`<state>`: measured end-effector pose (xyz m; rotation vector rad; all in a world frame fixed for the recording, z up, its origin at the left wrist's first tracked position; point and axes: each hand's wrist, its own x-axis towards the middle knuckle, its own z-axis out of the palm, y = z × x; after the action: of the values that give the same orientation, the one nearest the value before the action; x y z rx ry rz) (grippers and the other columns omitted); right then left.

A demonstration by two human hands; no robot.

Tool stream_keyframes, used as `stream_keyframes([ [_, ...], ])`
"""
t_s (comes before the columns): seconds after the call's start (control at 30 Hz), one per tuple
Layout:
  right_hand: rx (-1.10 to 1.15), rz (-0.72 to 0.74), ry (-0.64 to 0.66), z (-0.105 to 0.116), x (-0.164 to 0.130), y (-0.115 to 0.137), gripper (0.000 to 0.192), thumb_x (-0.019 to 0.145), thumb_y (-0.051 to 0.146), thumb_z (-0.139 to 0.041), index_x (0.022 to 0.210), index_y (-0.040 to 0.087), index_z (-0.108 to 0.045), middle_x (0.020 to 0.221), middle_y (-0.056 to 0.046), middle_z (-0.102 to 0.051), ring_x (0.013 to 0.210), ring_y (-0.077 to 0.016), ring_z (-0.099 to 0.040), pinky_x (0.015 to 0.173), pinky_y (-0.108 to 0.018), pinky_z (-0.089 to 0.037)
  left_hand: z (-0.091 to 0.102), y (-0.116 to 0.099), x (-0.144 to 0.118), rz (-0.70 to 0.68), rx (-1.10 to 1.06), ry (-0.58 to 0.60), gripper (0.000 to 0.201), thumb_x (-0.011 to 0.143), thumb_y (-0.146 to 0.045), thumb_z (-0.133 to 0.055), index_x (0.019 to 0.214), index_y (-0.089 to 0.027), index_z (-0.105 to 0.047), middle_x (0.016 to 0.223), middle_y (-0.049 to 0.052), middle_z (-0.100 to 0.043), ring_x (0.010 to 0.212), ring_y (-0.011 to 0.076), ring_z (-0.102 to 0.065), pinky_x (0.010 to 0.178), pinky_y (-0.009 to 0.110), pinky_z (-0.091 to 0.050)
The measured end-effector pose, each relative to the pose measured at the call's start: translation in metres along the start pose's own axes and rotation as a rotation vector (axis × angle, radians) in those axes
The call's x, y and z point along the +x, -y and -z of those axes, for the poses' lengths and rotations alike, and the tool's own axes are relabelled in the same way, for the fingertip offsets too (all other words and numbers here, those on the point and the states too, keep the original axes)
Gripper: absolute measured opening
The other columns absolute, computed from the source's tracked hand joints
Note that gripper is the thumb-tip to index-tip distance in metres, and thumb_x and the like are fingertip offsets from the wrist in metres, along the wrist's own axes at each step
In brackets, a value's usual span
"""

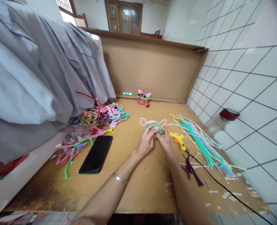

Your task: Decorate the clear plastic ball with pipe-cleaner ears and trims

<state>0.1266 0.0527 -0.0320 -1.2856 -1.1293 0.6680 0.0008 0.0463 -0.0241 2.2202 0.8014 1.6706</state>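
Scanning left to right. Grey cloth (pixel 35 72) hanging over the left edge of the table (pixel 138 187). Below it, tangled pile of pipe cleaners (pixel 101 117), a loose green one (pixel 76 151) curling toward the near edge. Phone (pixel 96 154) lying flat, screen dark, just right of that.

Mid-table: both hands meeting on the craft piece (pixel 153 124) — pink ears, green arc over a pale body. Sitting on the table just beyond the fingertips, partly covered by them. Left hand (pixel 146 143) pinching its left side, fingers curled in. Right hand (pixel 164 140) gripping the right side, thumb pressing the green arc. Both closed on the piece, neither free.

Handling judgement: looking very light, soft fuzz over thin wire, bending easily and holding the bend. Ears and arc likely deforming under squeeze, so gripping the body, not the ears. Glue joints possibly weak; not confirming from here.

Glue gun (pixel 178 140) lying just right of the right hand, cord (pixel 223 186) trailing toward the near right corner. Straight bundle of stems (pixel 201 142) fanning past it. Purple scraps (pixel 191 170) near the cord. Finished mask (pixel 142 97) and marker (pixel 127 93) at the back by the cardboard wall (pixel 152 68). Red-lidded jar (pixel 225 118) against the tiles, far right.
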Motion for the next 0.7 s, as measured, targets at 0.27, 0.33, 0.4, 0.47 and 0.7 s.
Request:
stream_keyframes([
  [0.27, 0.034, -0.097, -0.011, -0.002, 0.001, 0.001, 0.042, 0.057, 0.044, -0.072, 0.088, 0.018, -0.060, 0.083, -0.004, -0.069, 0.073, -0.0193, -0.063, 0.069, -0.032, -0.052, 0.008, 0.027, 0.004, 0.799, -0.215, -0.527, 0.047, 0.070, -0.029, -0.071, 0.107, -0.021, -0.043, 0.122, 0.010, -0.050, 0.122, 0.0233, -0.050, 0.103, 0.040, -0.041],
  [0.33, 0.027, -0.090, -0.011, -0.001, 0.001, 0.001, 0.040, 0.057, 0.044, -0.072, 0.086, 0.018, -0.061, 0.081, -0.004, -0.069, 0.073, -0.0194, -0.063, 0.069, -0.032, -0.052, 0.004, 0.033, 0.004, 0.923, -0.416, -0.459, 0.057, 0.066, -0.030, -0.075, 0.113, -0.022, -0.044, 0.127, 0.011, -0.050, 0.120, 0.0229, -0.052, 0.100, 0.037, -0.044],
  [0.4, 0.025, -0.092, -0.005, 0.000, 0.001, 0.002, 0.039, 0.057, 0.044, -0.073, 0.084, 0.019, -0.061, 0.079, -0.003, -0.069, 0.073, -0.0195, -0.063, 0.069, -0.031, -0.052, -0.001, 0.035, 0.003, 0.965, -0.569, -0.387, 0.061, 0.063, -0.029, -0.078, 0.115, -0.022, -0.047, 0.129, 0.011, -0.053, 0.119, 0.0224, -0.054, 0.098, 0.034, -0.045],
  [0.47, 0.038, -0.102, -0.006, 0.000, 0.000, 0.003, 0.040, 0.056, 0.044, -0.073, 0.084, 0.019, -0.061, 0.079, -0.003, -0.069, 0.072, -0.0193, -0.064, 0.068, -0.031, -0.053, -0.004, 0.032, 0.002, 0.947, -0.664, -0.341, 0.062, 0.059, -0.029, -0.081, 0.113, -0.020, -0.051, 0.126, 0.010, -0.058, 0.116, 0.0221, -0.057, 0.096, 0.033, -0.046],
  [0.7, 0.107, -0.117, -0.029, -0.006, -0.005, 0.013, 0.045, 0.053, 0.043, -0.074, 0.088, 0.019, -0.060, 0.083, -0.004, -0.071, 0.073, -0.0196, -0.066, 0.070, -0.033, -0.055, -0.001, 0.023, 0.005, 0.938, -0.743, -0.312, 0.058, 0.050, -0.030, -0.082, 0.101, -0.018, -0.056, 0.102, 0.005, -0.068, 0.095, 0.0203, -0.063, 0.088, 0.033, -0.049],
])
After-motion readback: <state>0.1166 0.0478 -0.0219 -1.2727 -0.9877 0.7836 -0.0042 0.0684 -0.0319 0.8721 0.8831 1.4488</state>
